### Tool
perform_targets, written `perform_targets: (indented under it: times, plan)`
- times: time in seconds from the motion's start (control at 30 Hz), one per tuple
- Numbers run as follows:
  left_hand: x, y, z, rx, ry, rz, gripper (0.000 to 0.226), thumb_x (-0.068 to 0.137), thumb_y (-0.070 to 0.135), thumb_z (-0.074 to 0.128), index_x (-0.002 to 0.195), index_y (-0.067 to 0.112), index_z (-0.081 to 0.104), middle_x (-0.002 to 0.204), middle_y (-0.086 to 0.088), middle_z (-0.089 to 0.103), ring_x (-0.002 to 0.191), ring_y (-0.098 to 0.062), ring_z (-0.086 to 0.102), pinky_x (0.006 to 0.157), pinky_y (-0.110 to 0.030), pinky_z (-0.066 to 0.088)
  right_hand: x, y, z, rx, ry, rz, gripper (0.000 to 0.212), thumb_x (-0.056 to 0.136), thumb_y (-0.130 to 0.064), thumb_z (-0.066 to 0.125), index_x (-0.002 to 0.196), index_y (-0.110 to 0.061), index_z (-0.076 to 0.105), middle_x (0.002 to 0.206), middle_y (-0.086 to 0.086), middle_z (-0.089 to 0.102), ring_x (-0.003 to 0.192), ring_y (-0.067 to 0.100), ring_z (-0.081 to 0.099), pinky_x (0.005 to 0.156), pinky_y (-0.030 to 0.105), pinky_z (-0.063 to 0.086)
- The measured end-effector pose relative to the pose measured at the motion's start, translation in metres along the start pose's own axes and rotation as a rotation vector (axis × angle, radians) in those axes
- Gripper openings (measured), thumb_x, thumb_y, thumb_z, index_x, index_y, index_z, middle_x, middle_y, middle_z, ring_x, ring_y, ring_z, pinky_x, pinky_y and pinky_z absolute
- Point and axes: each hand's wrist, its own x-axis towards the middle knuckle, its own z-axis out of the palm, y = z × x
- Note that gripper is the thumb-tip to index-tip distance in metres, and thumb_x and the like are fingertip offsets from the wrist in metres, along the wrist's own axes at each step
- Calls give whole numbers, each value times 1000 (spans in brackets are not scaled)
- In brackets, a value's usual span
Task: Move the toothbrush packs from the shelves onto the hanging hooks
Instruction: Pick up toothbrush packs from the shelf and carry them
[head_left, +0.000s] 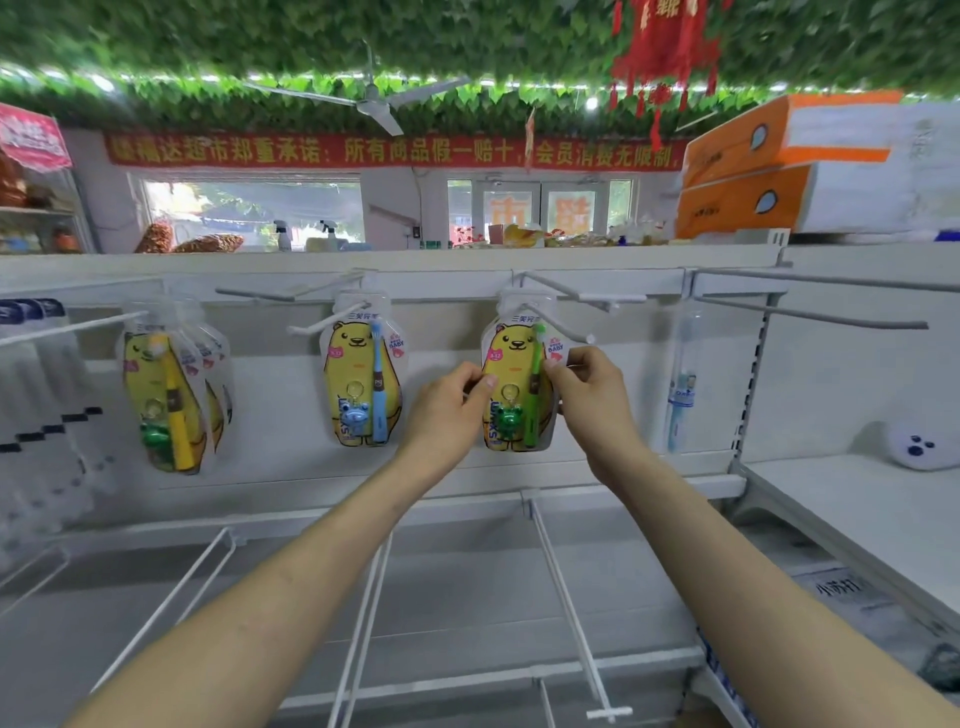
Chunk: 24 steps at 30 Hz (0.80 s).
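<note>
Green-brushed toothbrush pack (511, 364) is pinched at its sides by left hand (447, 410) and right hand (592, 389).

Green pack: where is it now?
Head view, right of centre: the green pack hangs from a hook, pinched at its sides by the left hand and right hand, with the blue pack one hook left.
</note>
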Motion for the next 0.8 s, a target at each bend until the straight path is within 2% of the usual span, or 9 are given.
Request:
perform_targets:
  times: [0.17,0.33,0.43,0.5,0.6,0.7,0.8]
  plan:
    - [6,-6,4,14,-13,-18,39,93,63,43,94,29,62,82,4,71,81,-21,71,72,-54,61,6,1,2,-31,19,7,16,102,-33,63,110,-19,65,106,3,74,100,19,72,91,50,62]
    - [5,-3,5,20,-2,-30,26,106,47,50,98,27,63,88,6,72,85,-18,71,76,-52,61,5,0,-3,-104,48,9,20,102,-38,64,109,-19,64,106,1,71,101,20,71,89,45,62]
    - [-10,-5,5,27,51,-58,20,104,46,53,101,28,62,91,9,71,87,-17,70,79,-50,60,-6,1,-15,-139,60,12,16,100,-39,66,104,-24,62,104,0,71,99,22,70,90,46,60]
    - [-31,-2,4,112,107,-56,19,104,45,56,102,26,59,93,10,68,88,-16,67,80,-45,57,-20,1,-29,-175,67,-8,12,100,-35,65,103,-24,62,102,-1,71,98,21,70,89,43,59]
    - [-68,12,9,279,85,35,15,103,40,58,106,25,59,100,7,66,87,-15,63,71,-38,52,-48,2,-56,-345,18,-53,16,101,-29,64,114,-20,61,104,-5,66,97,14,65,80,30,52]
    - [-97,46,24,403,8,157,21,102,39,58,118,25,58,114,5,63,97,-17,62,74,-37,52,-78,-2,-87,-585,-89,-149,26,99,-30,64,123,-22,58,111,-2,64,97,16,63,84,38,53]
    - [-123,91,54,476,-81,268,34,98,41,61,126,23,56,126,2,58,115,-23,58,86,-46,55,-114,-5,-133,-898,-171,-233,38,98,-31,62,134,-19,53,127,5,57,115,27,57,94,48,51]
